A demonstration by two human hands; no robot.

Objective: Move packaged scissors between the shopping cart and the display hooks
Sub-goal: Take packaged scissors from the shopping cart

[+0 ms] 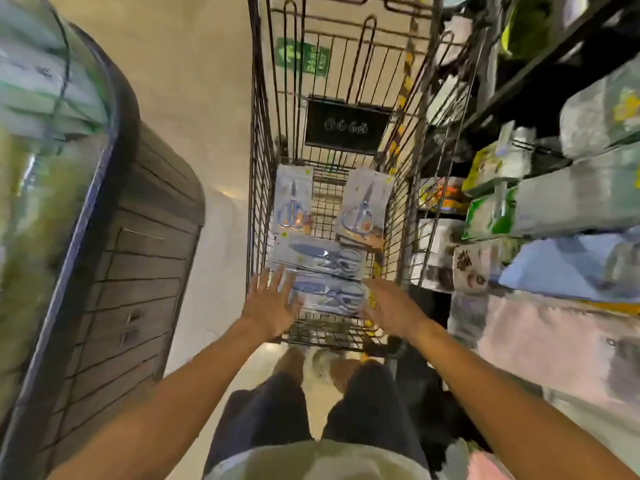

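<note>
A wire shopping cart (pixel 258 188) stands straight ahead with several packaged scissors on its floor. Two packs lie side by side at the far end, one on the left (pixel 293 199) and one on the right (pixel 364 206). A third pack (pixel 320 256) lies crosswise nearer me, and the nearest pack (pixel 329 296) lies crosswise between my hands. My left hand (pixel 272 306) reaches in with fingers spread and touches the left end of the nearest pack. My right hand (pixel 389 306) reaches to its right end, fingers extended. The display hooks are not in view.
Shelves of packaged goods (pixel 540 202) run close along the cart's right side. A dark panelled display unit (pixel 138 271) with green goods on top stands to the left. Pale floor (pixel 207 98) lies between that unit and the cart. A black sign (pixel 346 126) hangs inside the cart.
</note>
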